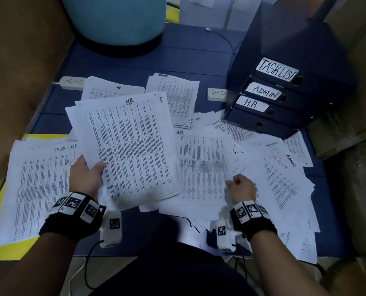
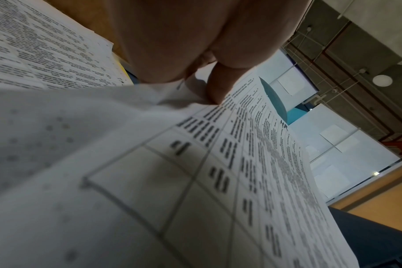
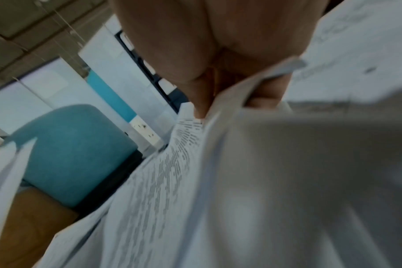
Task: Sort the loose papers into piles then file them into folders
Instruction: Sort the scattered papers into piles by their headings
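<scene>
My left hand point(image 1: 88, 174) grips a small bundle of printed sheets headed "HR" point(image 1: 133, 146) by its lower left edge and holds it tilted above the blue table point(image 1: 188, 58). In the left wrist view the thumb point(image 2: 218, 87) presses on the top HR sheet point(image 2: 218, 163). My right hand point(image 1: 239, 184) pinches a sheet at the near edge of the loose heap point(image 1: 274, 178); in the right wrist view the fingers point(image 3: 200, 101) nip that sheet's point(image 3: 241, 163) lifted edge. Three piles lie sorted: HR point(image 1: 113, 88) and Admin point(image 1: 177, 95) at the back, Task List point(image 1: 39, 178) on the left. Labelled dark folders point(image 1: 284, 92) are stacked at the right.
A yellow folder point(image 1: 7, 248) lies under the Task List pile. Two white power strips point(image 1: 71, 82) point(image 1: 217, 94) sit at the back. A teal chair point(image 1: 113, 20) stands behind the table. Cardboard boxes point(image 1: 348, 124) close the right side, and a brown panel point(image 1: 17, 60) the left.
</scene>
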A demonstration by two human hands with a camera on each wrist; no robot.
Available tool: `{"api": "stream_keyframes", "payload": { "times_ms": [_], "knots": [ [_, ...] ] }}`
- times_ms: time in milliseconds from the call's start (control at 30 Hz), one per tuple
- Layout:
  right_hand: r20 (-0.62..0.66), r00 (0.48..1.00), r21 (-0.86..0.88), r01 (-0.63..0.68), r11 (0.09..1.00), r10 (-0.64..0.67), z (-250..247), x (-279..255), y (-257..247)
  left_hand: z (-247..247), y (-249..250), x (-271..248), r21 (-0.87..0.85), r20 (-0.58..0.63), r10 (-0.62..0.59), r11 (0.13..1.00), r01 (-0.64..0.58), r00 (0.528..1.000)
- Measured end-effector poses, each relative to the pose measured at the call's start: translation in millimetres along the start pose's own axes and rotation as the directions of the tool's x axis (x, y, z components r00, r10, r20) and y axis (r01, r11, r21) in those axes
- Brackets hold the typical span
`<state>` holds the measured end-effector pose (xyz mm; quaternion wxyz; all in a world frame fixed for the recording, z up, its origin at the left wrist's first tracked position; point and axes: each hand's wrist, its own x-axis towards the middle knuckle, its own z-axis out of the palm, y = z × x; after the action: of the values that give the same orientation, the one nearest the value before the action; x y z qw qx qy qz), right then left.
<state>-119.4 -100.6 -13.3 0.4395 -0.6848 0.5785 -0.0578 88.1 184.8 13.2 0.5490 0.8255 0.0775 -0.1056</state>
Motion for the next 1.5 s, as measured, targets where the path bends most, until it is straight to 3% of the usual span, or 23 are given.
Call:
{"api": "stream_keyframes", "payload": {
  "times_ms": [200, 367, 467, 600, 700, 833, 1000, 1133, 1333, 1400, 1500],
  "knots": [
    [-0.071, 0.988, 0.010, 0.134, 0.991, -0.133, -37.6, 0.7, -9.5, 5.9, -5.4, 7.6, -0.002, 0.041, -0.013, 1.000, 0.013, 0.999],
    [-0.242, 0.952, 0.086, 0.213, 0.973, -0.187, -64.0, 7.1, -4.4, 17.6, 10.5, 2.3, -0.002, 0.073, 0.040, 0.999, -0.040, 0.997],
    [-0.296, 0.936, 0.270, 0.275, 0.923, -0.193, -84.5, 7.9, -8.4, 24.1, 20.7, 2.5, -0.004, 0.083, 0.111, 0.994, -0.112, 0.990],
    [-0.189, 0.949, 0.394, 0.310, 0.865, -0.253, -86.2, 2.7, -24.9, 36.8, 42.8, -9.5, -0.017, 0.178, 0.239, 0.971, -0.240, 0.955],
    [-0.233, 0.934, 0.393, 0.345, 0.852, -0.270, -88.2, 6.9, -30.8, 45.7, 57.2, -12.5, 0.086, 0.200, 0.344, 0.927, -0.366, 0.917],
    [-0.295, 0.922, 0.437, 0.364, 0.822, -0.252, -109.6, 8.7, -38.9, 43.7, 63.3, 3.0, 0.169, 0.220, 0.381, 0.892, -0.419, 0.898],
    [-0.189, 0.941, 0.450, 0.338, 0.827, -0.281, -83.2, 4.4, -59.1, 58.7, 65.8, 2.0, 0.055, 0.236, 0.313, 0.941, -0.334, 0.920],
    [-0.079, 0.939, 0.391, 0.337, 0.856, -0.334, -51.5, -0.9, -73.0, 62.6, 79.3, -6.8, 0.022, 0.262, 0.339, 0.934, -0.357, 0.903],
    [0.048, 0.952, 0.444, 0.251, 0.860, -0.302, -20.8, -5.7, -76.1, 59.2, 82.0, -5.4, -0.207, 0.354, 0.122, 0.977, -0.049, 0.927],
    [0.083, 0.961, 0.487, 0.192, 0.852, -0.264, -10.0, -8.6, -75.2, 60.9, 82.3, -10.1, -0.172, 0.367, 0.136, 0.982, -0.077, 0.920],
    [0.085, 0.967, 0.398, 0.188, 0.898, -0.240, -0.8, -5.7, -70.5, 63.7, 79.8, -14.0, -0.121, 0.359, 0.163, 0.984, -0.127, 0.919]
  ]
}}
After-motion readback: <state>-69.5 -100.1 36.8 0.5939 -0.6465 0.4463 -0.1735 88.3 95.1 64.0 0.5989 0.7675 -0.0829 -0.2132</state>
